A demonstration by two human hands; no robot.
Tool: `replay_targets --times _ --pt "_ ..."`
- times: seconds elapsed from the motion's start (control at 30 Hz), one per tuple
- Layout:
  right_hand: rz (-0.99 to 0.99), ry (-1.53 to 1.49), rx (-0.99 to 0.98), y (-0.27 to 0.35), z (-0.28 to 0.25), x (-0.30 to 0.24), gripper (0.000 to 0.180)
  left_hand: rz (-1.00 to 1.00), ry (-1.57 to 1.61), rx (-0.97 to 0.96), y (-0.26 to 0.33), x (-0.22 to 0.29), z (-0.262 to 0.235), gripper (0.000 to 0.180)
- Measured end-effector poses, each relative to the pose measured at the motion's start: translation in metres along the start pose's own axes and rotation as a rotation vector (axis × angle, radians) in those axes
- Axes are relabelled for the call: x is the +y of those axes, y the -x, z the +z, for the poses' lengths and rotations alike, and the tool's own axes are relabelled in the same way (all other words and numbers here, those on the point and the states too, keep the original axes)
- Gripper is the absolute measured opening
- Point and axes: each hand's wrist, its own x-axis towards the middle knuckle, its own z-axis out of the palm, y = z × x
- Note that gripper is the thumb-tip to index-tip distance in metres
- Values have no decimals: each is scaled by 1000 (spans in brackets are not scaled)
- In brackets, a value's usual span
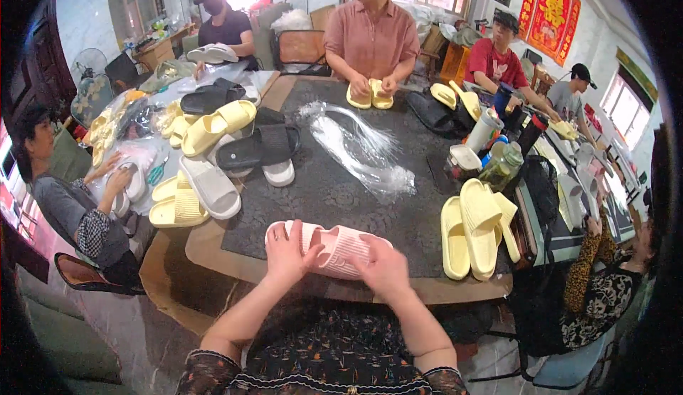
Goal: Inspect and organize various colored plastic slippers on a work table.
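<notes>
A pair of pink slide slippers (345,254) with ribbed straps lies near the front edge of the dark table mat, directly before me. My left hand (286,254) grips its left end, fingers over the top and thumb toward the middle. Around the right end my right hand (386,267) is closed, slightly blurred, with its thumb against the strap. How the two slippers meet underneath is hidden. Beyond them a loose bundle of clear plastic bags (359,150) rests on the mat.
Yellow slippers (478,228) stand at the right, grey slippers (211,187) and black slippers (260,147) at the left. Bottles (503,164) and a lidded container (465,159) crowd the right side. A co-worker opposite holds small yellow slippers (370,95); other people sit around the table.
</notes>
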Motion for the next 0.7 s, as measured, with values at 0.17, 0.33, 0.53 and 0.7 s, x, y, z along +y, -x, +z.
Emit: replay_targets --times 0.17,0.33,0.53,0.7 --pt "-35 232 3 -7 29 -26 71 -4 50 56 2 -4 3 66" --pt "35 255 46 -12 18 -15 53 33 140 81 -2 -5 -6 56" --pt "15 268 134 -8 -5 33 37 113 210 127 -18 -26 -6 51" --pt "-58 209 176 -12 -28 48 34 397 399 -136 -50 -47 -19 49"
